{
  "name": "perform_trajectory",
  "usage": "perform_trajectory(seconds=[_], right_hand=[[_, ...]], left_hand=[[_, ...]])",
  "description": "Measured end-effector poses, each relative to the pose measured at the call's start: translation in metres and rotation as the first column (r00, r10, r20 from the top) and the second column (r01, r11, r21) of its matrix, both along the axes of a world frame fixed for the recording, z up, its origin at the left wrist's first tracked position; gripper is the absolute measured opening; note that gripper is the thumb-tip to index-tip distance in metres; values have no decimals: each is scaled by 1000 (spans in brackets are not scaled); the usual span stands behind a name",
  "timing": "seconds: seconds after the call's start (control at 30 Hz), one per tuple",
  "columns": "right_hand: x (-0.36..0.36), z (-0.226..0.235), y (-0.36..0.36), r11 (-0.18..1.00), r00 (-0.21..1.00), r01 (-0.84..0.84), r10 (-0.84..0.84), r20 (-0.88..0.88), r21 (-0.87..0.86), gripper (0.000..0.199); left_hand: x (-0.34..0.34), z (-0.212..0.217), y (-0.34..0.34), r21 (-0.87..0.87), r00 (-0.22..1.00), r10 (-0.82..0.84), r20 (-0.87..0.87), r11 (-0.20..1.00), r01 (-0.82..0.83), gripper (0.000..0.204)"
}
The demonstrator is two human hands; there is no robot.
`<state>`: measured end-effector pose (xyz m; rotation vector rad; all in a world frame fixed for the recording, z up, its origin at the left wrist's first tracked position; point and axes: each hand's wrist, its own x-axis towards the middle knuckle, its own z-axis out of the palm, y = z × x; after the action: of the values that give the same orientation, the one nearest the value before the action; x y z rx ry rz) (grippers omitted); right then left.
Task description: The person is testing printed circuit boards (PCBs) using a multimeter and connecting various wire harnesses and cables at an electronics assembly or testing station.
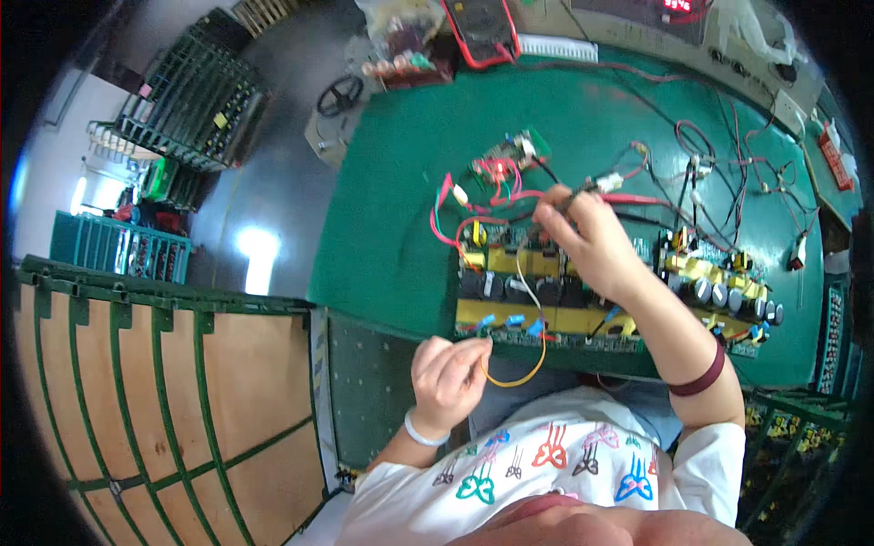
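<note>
At the near edge of the bench, my left hand (444,382) is closed in a pinch, with one end of a thin yellow wire (521,383) at its fingertips. The wire loops up over a long power circuit board (583,320), which carries yellow transformers, black capacitors and blue parts. My right hand (594,244) reaches across this board, its fingers closed on wires by the far edge. A white connector (608,182) lies just beyond those fingers. Exactly what the right fingertips grip is partly hidden. Past the board, a small circuit board (506,159) with a red light has red wires attached.
A second power board (719,289) lies to the right on the green bench top (391,182). Loose cables (696,168) spread across the right side. A red multimeter (482,32) and a bench instrument (637,23) stand at the back. Wooden-panelled green racks (173,382) fill the lower left.
</note>
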<state>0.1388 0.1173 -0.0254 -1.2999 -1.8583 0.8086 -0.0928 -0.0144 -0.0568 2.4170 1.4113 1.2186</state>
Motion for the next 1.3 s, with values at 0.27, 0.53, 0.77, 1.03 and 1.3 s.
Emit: perform_trajectory(seconds=[0.27,0.53,0.77,1.03,1.3], right_hand=[[-2,6,-8,999,1000,-5,5,5,-36,23],[3,23,-22,1000,986,10,-11,-166,-7,26],[119,62,-96,995,689,-7,-64,-722,-95,34],[314,117,-158,923,912,332,-366,-182,-194,26],[430,49,-139,942,729,298,-328,601,152,21]], left_hand=[[2,5,-10,2,1000,17,-16,1000,-17,20],[9,6,-7,157,996,32,-84,987,-18,21],[73,43,-20,187,948,-313,64,937,296,28],[258,48,-41,192,423,-888,179,453,870,21],[384,16,-85,-127,446,-839,310,428,895,44]])
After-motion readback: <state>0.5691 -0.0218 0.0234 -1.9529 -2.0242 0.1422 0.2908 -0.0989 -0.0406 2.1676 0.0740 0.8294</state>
